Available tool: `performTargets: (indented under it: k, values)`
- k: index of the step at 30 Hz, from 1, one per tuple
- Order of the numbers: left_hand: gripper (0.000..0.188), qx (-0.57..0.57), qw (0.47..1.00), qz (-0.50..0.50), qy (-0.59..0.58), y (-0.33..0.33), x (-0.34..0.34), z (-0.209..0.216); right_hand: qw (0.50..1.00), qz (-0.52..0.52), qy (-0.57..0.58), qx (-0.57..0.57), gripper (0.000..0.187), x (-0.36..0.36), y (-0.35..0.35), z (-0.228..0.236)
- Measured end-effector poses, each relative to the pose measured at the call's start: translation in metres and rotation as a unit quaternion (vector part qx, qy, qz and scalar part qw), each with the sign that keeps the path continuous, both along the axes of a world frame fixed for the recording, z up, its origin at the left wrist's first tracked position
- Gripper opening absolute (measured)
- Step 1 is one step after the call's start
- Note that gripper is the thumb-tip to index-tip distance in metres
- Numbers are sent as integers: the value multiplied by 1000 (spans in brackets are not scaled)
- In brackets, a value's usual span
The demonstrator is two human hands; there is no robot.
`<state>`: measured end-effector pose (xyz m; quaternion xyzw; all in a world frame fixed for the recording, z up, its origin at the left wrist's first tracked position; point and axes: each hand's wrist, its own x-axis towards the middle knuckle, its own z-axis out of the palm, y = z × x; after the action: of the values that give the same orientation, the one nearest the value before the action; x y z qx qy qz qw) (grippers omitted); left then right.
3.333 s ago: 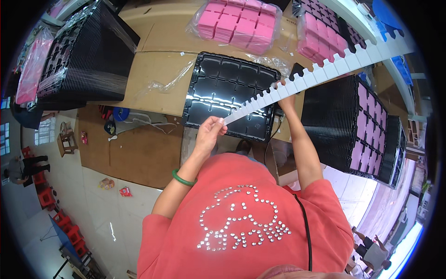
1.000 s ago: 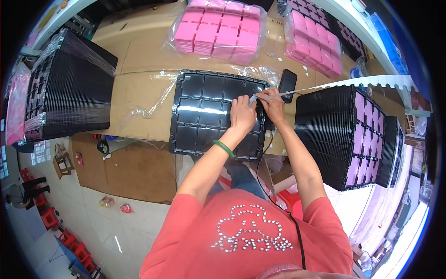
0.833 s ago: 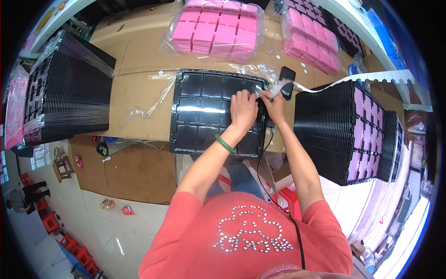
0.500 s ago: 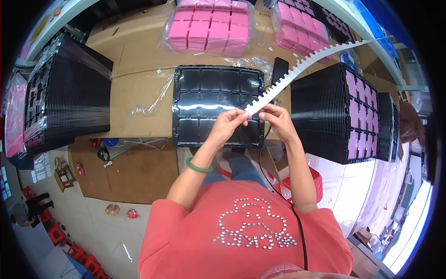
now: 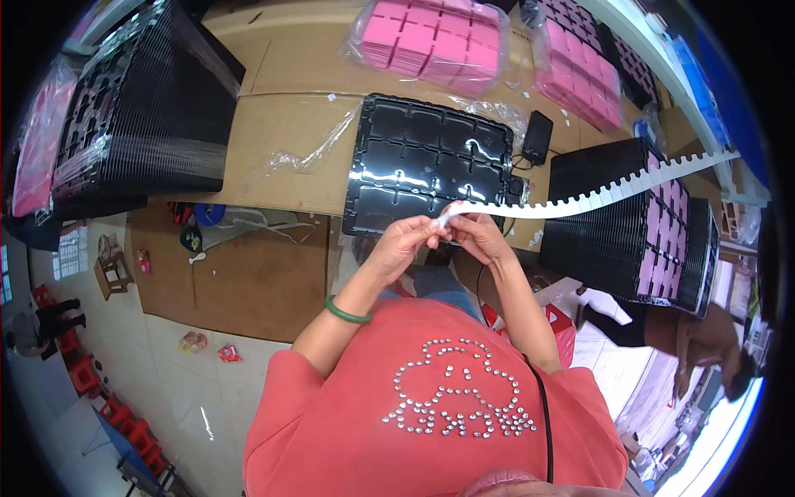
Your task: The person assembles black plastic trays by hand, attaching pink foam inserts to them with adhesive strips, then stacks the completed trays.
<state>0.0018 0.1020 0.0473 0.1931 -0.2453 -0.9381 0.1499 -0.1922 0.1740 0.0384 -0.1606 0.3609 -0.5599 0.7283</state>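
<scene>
A long white strip with a row of notches along its upper edge (image 5: 580, 201) runs from my fingers out to the far right. My left hand (image 5: 402, 248), below a green bangle (image 5: 347, 311), is closed in a pinch on the strip's near end. Close beside it, my right hand (image 5: 480, 238) also has its fingers closed on the strip, which bends there. Both hands are over the front edge of a glossy black plastic tray (image 5: 431, 137) with moulded compartments. What lies between the fingertips is partly hidden.
Stacked black trays stand left (image 5: 157, 124) and right (image 5: 590, 215) on the cardboard-covered table (image 5: 286, 124). Bagged pink stacks (image 5: 435, 41) lie at the back, and a black phone-like device (image 5: 537, 135) beside the tray. A bending person (image 5: 704, 344) is at right.
The view has turned, shifting the table things. The strip's far part now lies lower and more level, its near end bent at my fingers. A person has come into view at right.
</scene>
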Motion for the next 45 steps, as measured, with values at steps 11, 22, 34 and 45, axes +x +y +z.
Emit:
performTargets:
  k: [11,22,34,45]
  values:
    - [18,-284,922,165,-206,10,48,-9,771,41,630,-79,20,-33,-176,-32]
    - [19,-278,933,114,-197,1,53,-4,546,119,810,-176,10,-11,-258,-81]
    - [20,-296,931,104,-189,-15,54,-11,482,126,821,-277,6,0,-246,-82]
    - [18,-279,939,98,-178,-14,51,-20,733,-71,676,20,15,-27,-139,-31]
